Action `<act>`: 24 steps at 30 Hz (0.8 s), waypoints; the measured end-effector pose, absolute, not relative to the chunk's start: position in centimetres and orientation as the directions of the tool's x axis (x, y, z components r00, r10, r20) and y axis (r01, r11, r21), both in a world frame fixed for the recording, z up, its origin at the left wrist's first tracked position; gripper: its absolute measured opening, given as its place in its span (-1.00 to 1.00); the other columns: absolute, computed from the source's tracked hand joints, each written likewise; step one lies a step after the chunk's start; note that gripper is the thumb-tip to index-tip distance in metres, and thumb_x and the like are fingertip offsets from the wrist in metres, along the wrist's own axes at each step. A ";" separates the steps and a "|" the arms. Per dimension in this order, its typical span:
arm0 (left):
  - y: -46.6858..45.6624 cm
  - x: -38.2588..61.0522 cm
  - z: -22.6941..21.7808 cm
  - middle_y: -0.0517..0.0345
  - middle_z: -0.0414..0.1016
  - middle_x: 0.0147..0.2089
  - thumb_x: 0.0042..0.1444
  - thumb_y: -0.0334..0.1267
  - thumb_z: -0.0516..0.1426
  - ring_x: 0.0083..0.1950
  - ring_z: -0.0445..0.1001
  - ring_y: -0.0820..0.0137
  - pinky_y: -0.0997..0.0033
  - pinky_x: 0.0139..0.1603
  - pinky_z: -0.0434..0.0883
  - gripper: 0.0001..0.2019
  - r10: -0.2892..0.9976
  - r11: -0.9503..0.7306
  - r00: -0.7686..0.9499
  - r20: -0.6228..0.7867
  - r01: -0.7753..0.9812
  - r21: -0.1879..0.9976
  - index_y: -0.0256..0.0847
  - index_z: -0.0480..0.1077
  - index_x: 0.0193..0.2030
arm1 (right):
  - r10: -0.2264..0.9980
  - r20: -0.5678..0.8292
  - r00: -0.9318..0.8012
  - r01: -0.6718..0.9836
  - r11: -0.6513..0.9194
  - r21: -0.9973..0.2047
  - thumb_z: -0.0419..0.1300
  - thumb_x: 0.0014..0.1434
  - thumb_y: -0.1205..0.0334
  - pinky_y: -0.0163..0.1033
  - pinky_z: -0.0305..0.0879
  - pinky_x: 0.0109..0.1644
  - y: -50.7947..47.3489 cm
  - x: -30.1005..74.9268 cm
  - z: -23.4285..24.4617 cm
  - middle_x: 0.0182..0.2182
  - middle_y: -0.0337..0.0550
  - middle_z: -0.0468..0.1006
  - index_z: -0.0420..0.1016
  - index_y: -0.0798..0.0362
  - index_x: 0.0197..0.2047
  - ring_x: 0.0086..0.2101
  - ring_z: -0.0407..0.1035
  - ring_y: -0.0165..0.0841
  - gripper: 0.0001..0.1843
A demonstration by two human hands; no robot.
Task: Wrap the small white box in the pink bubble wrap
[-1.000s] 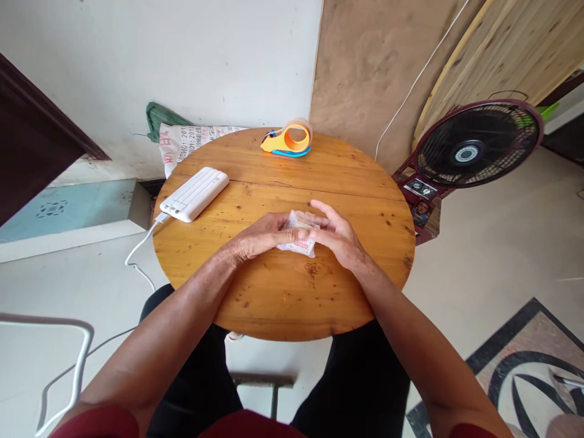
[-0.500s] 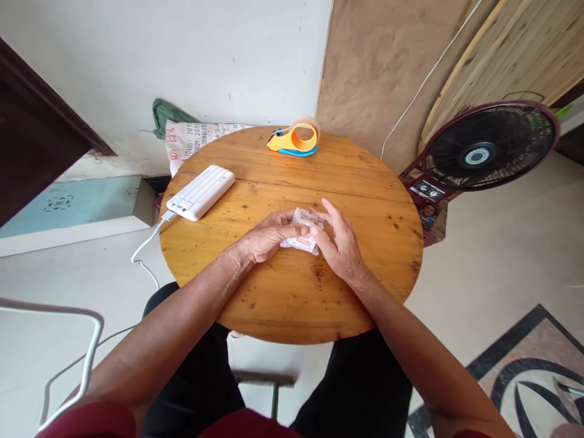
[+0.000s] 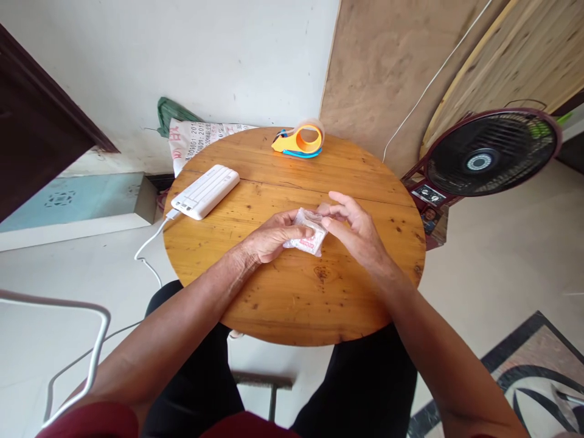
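Observation:
A small clear plastic packet with pink print lies at the middle of a round wooden table. My left hand is closed on the packet's left side, thumb on top. My right hand is lifted a little off the table and pinches the packet's upper right edge between thumb and fingers.
A white power bank with a white cable lies at the table's left. An orange and blue tape dispenser stands at the far edge. A dark red floor fan stands to the right, a printed sack behind the table, a white metal frame at lower left.
My right hand has risen from lying flat beside the packet to pinching its upper right edge. My left hand has kept its hold. The view has shifted slightly.

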State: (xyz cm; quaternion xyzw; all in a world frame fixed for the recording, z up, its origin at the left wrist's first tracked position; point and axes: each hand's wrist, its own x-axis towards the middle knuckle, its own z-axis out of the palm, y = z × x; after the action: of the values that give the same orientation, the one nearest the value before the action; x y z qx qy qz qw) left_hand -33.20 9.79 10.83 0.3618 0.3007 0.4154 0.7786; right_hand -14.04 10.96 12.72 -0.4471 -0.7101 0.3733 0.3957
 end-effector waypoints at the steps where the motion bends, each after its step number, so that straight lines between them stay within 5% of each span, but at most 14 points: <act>1: 9.8 -33.2 10.8 0.11 0.59 -0.24 -0.19 -0.41 0.38 -0.29 0.52 0.39 0.36 -0.19 0.46 -0.60 0.868 0.389 0.468 -0.166 -0.432 0.814 -0.29 0.53 -0.13 | 0.932 0.199 -0.303 0.365 0.306 -0.879 0.29 0.11 0.14 0.04 0.32 0.18 11.5 -14.2 13.3 -0.15 -0.12 0.64 0.33 0.05 0.21 -0.06 0.51 -0.20 -0.40; 8: 10.1 -33.6 10.3 0.08 0.62 -0.14 -0.13 -0.40 0.35 -0.24 0.53 0.41 0.41 -0.14 0.44 -0.60 0.873 0.367 0.471 -0.127 -0.461 0.808 -0.26 0.55 -0.07 | 0.954 0.128 -0.272 0.254 0.199 -0.946 0.32 0.04 0.15 -0.05 0.43 -0.05 15.2 -15.6 13.9 -0.32 -0.18 0.63 0.45 0.07 0.02 -0.31 0.51 -0.29 -0.54; 17: 10.2 -33.6 10.3 0.08 0.62 -0.17 -0.14 -0.40 0.35 -0.24 0.53 0.39 0.38 -0.14 0.44 -0.61 0.878 0.399 0.441 -0.186 -0.459 0.794 -0.27 0.55 -0.08 | 0.946 0.135 -0.294 0.144 0.184 -0.972 0.31 0.08 0.03 -0.02 0.39 0.05 15.3 -14.3 11.9 -0.30 -0.22 0.62 0.51 -0.03 -0.03 -0.21 0.50 -0.26 -0.61; 24: 10.2 -33.7 10.5 0.11 0.60 -0.21 -0.13 -0.39 0.37 -0.26 0.52 0.42 0.44 -0.19 0.42 -0.64 0.879 0.418 0.422 -0.223 -0.458 0.784 -0.27 0.54 -0.12 | 0.927 0.135 -0.349 0.123 0.188 -0.974 0.35 0.00 0.14 -0.17 0.38 -0.15 15.3 -15.3 11.8 -0.34 -0.25 0.55 0.47 0.03 -0.09 -0.32 0.45 -0.36 -0.62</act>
State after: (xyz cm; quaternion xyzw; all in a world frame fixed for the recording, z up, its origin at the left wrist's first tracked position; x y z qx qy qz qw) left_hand -33.66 10.17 10.48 0.3256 0.3231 0.4299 0.7777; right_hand -15.33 15.27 11.76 -0.4008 -0.6552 0.4953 0.4058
